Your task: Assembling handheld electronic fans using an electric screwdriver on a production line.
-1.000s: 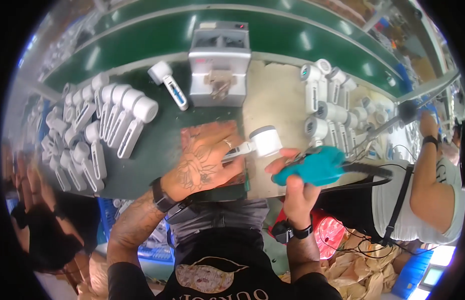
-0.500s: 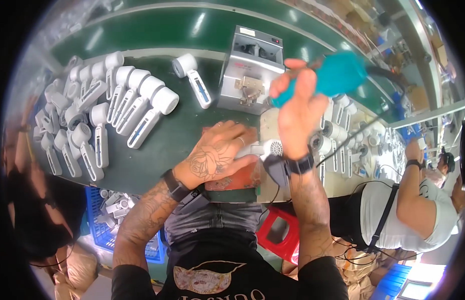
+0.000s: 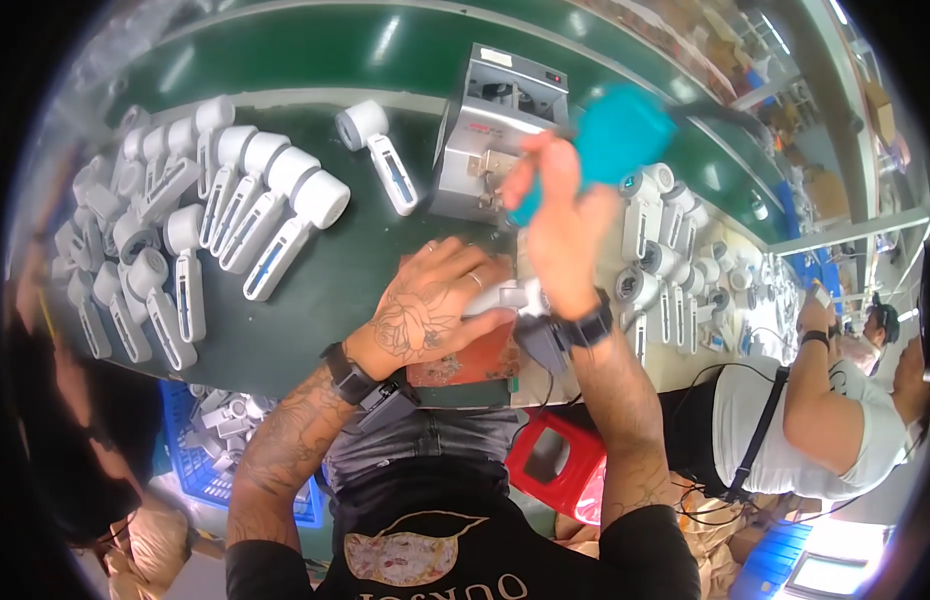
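Observation:
My left hand (image 3: 425, 305) lies over a white handheld fan (image 3: 509, 297) on a reddish-orange mat (image 3: 465, 366), its fingers and thumb closed around the handle. Much of that fan is hidden beneath the hand. My right hand (image 3: 565, 215) is raised above the bench, wrapped round a teal corded electric screwdriver (image 3: 625, 135) that is smeared by motion. Its tip is near the front of a silver screw feeder (image 3: 503, 115), though whether they touch I cannot tell. To the left of the feeder, one white fan (image 3: 390, 165) lies by itself.
Several white fans (image 3: 275, 225) lie in rows at the left of the green bench, and more (image 3: 645, 225) at the right. Below stand a blue crate (image 3: 175, 440) of white parts and a red stool (image 3: 585, 465). A co-worker (image 3: 785, 420) is at the right.
My right hand has swung left with the screwdriver, bringing its lower end closer to the screw feeder's front. The left hand stays on the fan. The whole view has shifted slightly.

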The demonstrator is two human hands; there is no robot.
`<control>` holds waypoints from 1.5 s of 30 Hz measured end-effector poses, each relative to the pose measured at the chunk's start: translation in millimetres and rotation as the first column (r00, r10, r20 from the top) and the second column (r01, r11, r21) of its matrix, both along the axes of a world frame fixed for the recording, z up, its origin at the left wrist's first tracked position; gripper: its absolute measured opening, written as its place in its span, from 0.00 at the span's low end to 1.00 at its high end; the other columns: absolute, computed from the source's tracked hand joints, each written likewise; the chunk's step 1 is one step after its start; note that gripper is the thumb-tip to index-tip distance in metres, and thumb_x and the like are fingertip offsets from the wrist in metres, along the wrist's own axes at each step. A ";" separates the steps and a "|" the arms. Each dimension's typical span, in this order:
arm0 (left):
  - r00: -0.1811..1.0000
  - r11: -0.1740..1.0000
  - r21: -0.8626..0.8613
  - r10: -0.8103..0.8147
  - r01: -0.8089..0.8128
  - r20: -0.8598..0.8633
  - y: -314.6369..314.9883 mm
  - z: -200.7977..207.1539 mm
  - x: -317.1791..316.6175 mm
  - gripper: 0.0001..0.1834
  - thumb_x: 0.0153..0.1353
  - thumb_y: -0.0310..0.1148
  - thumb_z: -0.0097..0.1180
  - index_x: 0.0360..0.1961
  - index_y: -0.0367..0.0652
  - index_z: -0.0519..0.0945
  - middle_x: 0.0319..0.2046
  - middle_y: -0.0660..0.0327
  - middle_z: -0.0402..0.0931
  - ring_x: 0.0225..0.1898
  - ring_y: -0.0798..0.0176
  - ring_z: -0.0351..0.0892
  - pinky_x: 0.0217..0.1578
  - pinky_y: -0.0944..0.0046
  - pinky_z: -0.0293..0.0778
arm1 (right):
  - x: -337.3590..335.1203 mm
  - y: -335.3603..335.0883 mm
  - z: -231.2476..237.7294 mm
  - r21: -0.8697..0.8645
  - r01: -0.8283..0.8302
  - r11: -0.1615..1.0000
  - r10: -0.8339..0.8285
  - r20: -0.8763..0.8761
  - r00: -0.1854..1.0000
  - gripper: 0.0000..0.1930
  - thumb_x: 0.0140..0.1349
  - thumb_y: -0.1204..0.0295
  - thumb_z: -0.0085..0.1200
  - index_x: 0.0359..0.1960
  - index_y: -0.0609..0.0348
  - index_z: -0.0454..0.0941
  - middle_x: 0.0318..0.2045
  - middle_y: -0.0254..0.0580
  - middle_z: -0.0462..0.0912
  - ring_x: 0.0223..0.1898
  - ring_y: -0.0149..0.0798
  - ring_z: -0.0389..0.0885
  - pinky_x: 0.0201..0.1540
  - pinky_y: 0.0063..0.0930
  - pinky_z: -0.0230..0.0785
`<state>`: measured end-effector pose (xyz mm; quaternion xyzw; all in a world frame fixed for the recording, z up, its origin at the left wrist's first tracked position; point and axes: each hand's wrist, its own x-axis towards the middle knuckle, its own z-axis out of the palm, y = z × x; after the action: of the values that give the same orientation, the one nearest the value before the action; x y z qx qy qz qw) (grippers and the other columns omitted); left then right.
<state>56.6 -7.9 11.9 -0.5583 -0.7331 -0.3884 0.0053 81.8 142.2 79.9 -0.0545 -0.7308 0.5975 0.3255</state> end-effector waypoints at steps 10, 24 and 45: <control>1.000 1.000 -0.005 0.004 -0.004 0.029 4.0 3.6 1.9 0.24 0.54 0.45 0.66 0.50 0.46 0.82 0.40 0.61 0.77 0.44 0.55 0.73 0.46 0.54 0.71 | 57.1 2.8 1.9 -0.081 0.003 0.997 -0.006 -0.037 0.999 0.27 0.70 0.49 0.50 0.43 0.70 0.71 0.21 0.39 0.73 0.23 0.34 0.74 0.27 0.28 0.67; 0.999 0.999 -0.026 -0.022 0.021 -0.024 8.0 7.8 3.3 0.24 0.57 0.44 0.63 0.52 0.43 0.78 0.42 0.59 0.76 0.43 0.53 0.73 0.46 0.53 0.70 | 57.1 10.2 -23.0 -0.111 -0.062 0.992 0.057 -0.055 0.997 0.23 0.71 0.53 0.50 0.38 0.66 0.68 0.22 0.42 0.73 0.23 0.35 0.73 0.27 0.30 0.67; 1.000 1.000 0.008 -0.004 0.004 0.017 2.5 9.6 6.8 0.22 0.56 0.40 0.58 0.50 0.42 0.79 0.41 0.58 0.75 0.45 0.53 0.73 0.48 0.53 0.71 | -29.5 19.4 -6.2 0.063 0.074 0.995 -0.062 -0.185 0.981 0.16 0.74 0.62 0.46 0.37 0.64 0.76 0.20 0.35 0.75 0.23 0.29 0.75 0.26 0.24 0.65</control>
<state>63.4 -5.4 21.5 -0.5565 -0.7303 -0.3961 0.0005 52.3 161.6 73.6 -0.0129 -0.7157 0.5628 0.4133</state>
